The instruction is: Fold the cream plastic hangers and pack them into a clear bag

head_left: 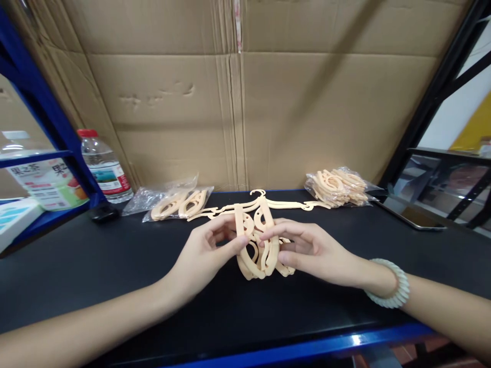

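Between my two hands is a cream folding hanger [271, 258], its arms folded down close together. My left hand [213, 245] grips its left side, thumb in front and fingers behind. On the other side my right hand [307, 248] pinches the right arm, index finger reaching across the front. More cream pieces show low behind the hanger, partly covered by it and by my right fingers. Beyond my hands an unfolded hanger [286, 204] lies spread across the table, hook toward the cardboard.
Bagged folded hangers [180, 204] lie at the back left, and a bagged pile [337, 186] at the back right. A water bottle [105, 168], a black mouse [102, 212] and a tablet-like device [408, 212] stand or lie around the black table [95, 266]. Cardboard [172, 112] walls the back.
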{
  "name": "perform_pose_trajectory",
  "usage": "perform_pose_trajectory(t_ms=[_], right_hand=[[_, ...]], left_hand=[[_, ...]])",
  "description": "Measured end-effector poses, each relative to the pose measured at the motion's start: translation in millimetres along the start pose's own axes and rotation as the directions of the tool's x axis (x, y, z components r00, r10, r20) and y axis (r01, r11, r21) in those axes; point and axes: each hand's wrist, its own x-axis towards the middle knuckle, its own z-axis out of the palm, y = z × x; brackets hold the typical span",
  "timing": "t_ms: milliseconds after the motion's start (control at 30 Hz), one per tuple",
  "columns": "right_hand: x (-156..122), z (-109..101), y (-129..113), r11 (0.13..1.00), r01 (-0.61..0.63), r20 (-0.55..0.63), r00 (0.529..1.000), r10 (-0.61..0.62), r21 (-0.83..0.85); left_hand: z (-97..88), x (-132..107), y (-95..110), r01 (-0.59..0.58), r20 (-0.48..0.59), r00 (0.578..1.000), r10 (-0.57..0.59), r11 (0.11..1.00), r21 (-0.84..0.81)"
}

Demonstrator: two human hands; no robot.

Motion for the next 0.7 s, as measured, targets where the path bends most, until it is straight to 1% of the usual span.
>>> perform_pose_trajectory(t_ms=[67,133,267,400,500,600,700], right_hand=[[0.5,-1.1,0.1,0.999,0.042,-0.014,0.999,-0.043,-0.026],[0.3,-0.7,-1.9,0.998,0.054,-0.007,0.998,-0.055,-0.045],[-1.1,3.0,-9.4,0.996,0.001,0.046,0.999,0.003,-0.093],[-2.4,3.5,-14.4,0.998,-0.052,0.112,0.992,0.055,-0.034],[-3.2,2.6,-15.4,0.997,-0.082,0.127,0.989,0.081,0.003],[-2.8,2.1,-15.2,0.992,-0.123,0.139,0.983,0.116,0.037],[-0.4,-2.4,-15.5,0.988,-0.146,0.133,0.981,0.138,0.045]], left_hand=[[0.5,-0.1,1.4,0.04,-0.025,0.999,-0.041,0.998,-0.04],[1.4,-0.9,2.6,0.056,-0.045,0.997,-0.058,0.997,-0.053],[3.2,-2.6,4.0,0.04,-0.068,0.997,-0.04,0.999,-0.001],[3.4,-2.5,5.2,0.033,-0.118,0.993,-0.03,0.999,0.024],[2.4,-1.5,5.8,0.029,-0.143,0.99,-0.02,0.998,0.059],[1.8,-0.7,5.2,0.039,-0.141,0.99,-0.027,0.996,0.083],[1.0,0.5,4.0,0.04,-0.107,0.994,-0.035,0.998,0.046]])
